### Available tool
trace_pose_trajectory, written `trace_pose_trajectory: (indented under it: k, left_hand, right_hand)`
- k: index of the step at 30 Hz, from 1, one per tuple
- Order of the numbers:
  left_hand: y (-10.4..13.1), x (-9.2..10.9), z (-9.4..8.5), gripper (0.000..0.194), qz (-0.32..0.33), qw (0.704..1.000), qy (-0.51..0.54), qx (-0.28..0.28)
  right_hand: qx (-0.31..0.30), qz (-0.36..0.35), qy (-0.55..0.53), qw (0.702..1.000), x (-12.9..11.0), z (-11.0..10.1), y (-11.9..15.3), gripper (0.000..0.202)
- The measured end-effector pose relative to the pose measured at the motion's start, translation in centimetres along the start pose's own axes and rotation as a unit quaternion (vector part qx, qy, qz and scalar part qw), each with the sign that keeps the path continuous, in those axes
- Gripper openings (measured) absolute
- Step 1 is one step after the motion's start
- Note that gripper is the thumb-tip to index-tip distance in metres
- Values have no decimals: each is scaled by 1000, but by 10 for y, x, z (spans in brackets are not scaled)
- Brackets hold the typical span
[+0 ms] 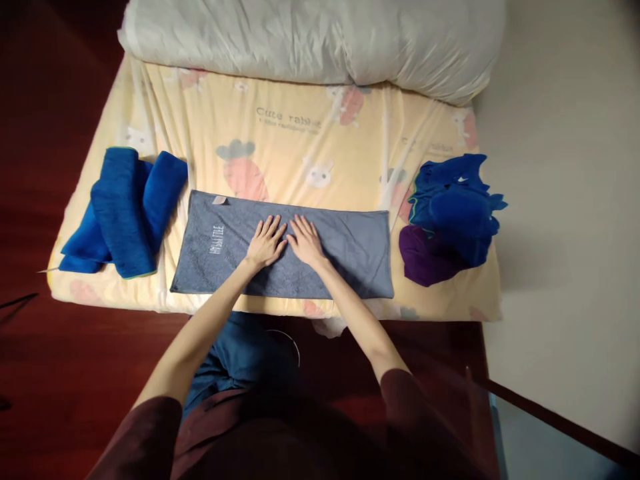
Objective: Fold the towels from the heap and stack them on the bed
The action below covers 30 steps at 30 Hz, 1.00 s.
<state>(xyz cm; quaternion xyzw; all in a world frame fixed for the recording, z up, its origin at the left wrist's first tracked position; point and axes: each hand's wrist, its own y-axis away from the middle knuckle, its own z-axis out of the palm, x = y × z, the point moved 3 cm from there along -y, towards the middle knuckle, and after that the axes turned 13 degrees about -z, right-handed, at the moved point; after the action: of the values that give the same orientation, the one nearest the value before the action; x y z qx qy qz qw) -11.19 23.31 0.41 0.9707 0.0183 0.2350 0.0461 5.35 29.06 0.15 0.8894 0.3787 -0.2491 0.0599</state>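
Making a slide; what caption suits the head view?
Left hand and right hand flat on a grey towel, between blue cloths and a blue-and-purple pile, on a rabbit-print sheet.

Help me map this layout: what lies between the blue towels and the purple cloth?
The gray towel, under the left hand and right hand, in the head view.
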Motion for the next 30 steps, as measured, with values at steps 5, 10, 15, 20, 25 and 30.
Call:
trace_pose_trajectory:
  k: [5,10,15,20,25,30]
  left_hand:
    - [-2,-9,6,65,-58,997,5,43]
    - [-2,-66,-28,73,-194,973,3,121]
    - [-7,-117,-56,80,-257,956,-4,144]
    - [-18,-148,-67,85,-277,949,-5,149]
    - [-24,-158,-62,88,-275,951,3,141]
    - [-20,-165,-70,95,-280,954,10,105]
  right_hand:
    - [-5,1,8,1000,9,9,6,63]
    - [39,105,56,992,83,-29,53,67]
    - [82,194,109,972,158,-63,94,71]
    - [89,262,166,946,204,-76,106,72]
    - [102,287,202,931,220,-71,101,74]
    - [94,317,177,927,221,-80,103,76]
